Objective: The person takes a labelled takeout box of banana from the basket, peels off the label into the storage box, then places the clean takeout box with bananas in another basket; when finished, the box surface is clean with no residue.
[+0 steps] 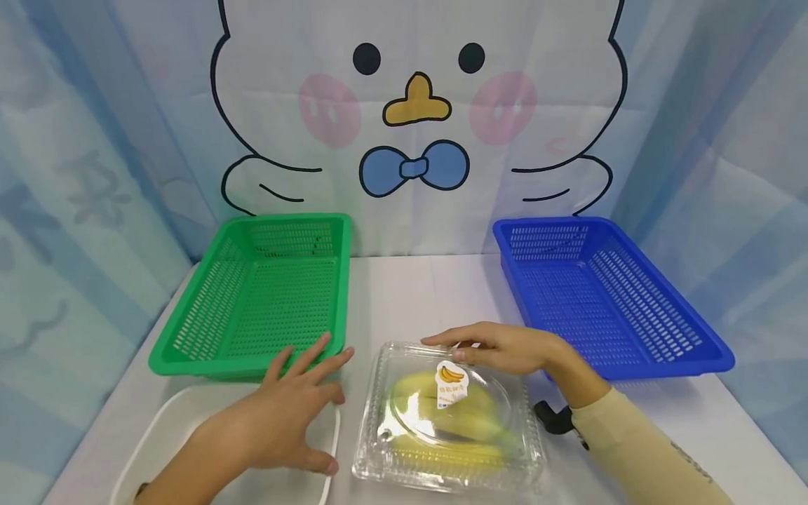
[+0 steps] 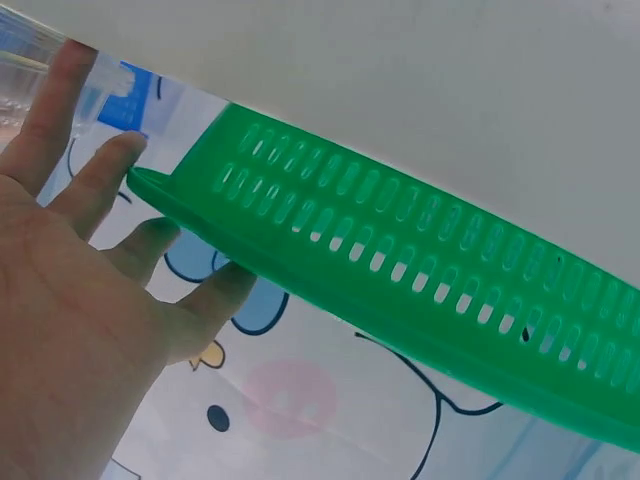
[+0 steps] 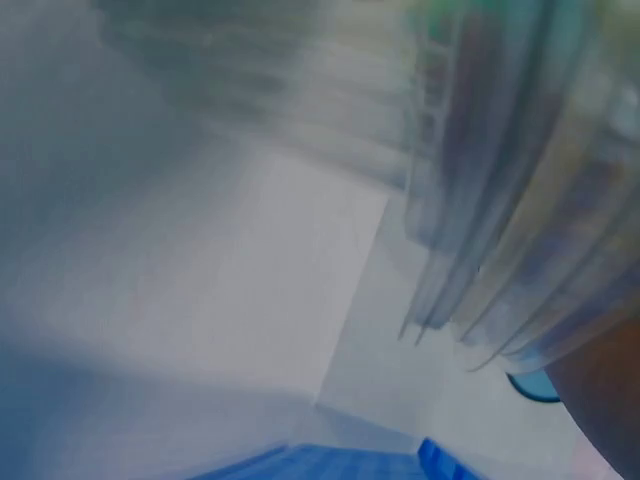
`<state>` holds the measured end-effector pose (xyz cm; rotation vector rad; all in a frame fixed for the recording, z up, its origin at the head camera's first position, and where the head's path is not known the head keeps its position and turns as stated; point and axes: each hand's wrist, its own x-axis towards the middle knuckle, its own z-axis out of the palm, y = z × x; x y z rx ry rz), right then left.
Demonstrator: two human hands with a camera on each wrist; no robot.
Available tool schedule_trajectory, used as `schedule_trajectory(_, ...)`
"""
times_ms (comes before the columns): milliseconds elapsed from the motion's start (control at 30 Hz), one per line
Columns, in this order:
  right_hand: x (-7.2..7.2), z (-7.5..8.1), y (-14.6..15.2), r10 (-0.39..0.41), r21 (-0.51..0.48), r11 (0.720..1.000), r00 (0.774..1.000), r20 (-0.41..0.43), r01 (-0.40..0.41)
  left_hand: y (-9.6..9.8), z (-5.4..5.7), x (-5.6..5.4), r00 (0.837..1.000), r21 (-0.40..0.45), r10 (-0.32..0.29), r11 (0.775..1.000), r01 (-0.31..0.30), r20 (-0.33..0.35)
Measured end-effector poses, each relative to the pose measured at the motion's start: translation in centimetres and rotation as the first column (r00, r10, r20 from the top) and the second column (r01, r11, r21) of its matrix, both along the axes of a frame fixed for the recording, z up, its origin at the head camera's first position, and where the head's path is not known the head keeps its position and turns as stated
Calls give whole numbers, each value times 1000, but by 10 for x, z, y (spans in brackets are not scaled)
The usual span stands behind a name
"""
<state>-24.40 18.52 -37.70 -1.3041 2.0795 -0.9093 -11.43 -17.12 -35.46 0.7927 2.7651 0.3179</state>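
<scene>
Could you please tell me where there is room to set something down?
Bare white table lies between the green perforated plastic basket and blue perforated plastic basket, beyond the clear plastic banana box. Both baskets look free. Crowded: front-left, the left hand over the white rounded tray.

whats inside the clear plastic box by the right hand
Yellow bananas show through the clear plastic box. The white sticker on top covers a patch of them, and their undersides are hidden, so I can't give an exact count.
</scene>
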Motion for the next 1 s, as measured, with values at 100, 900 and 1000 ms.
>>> schedule_trajectory(100, 2, 1, -4, -7, -13, 1000, 999, -37, 6, 0, 0, 1, 999, -3, -7, 1000, 7, -33)
schedule_trajectory(900, 15, 0, -5, -172, 47, 983, 982, -78, 176, -4, -12, 24, 999, -6, 30, 1000, -30, -34)
schedule_trajectory(1000, 20, 0, 2, -207, 24, 978, 976, -68, 209, 0, -12, 20, 997, 27, 3, 1000, -1, -83)
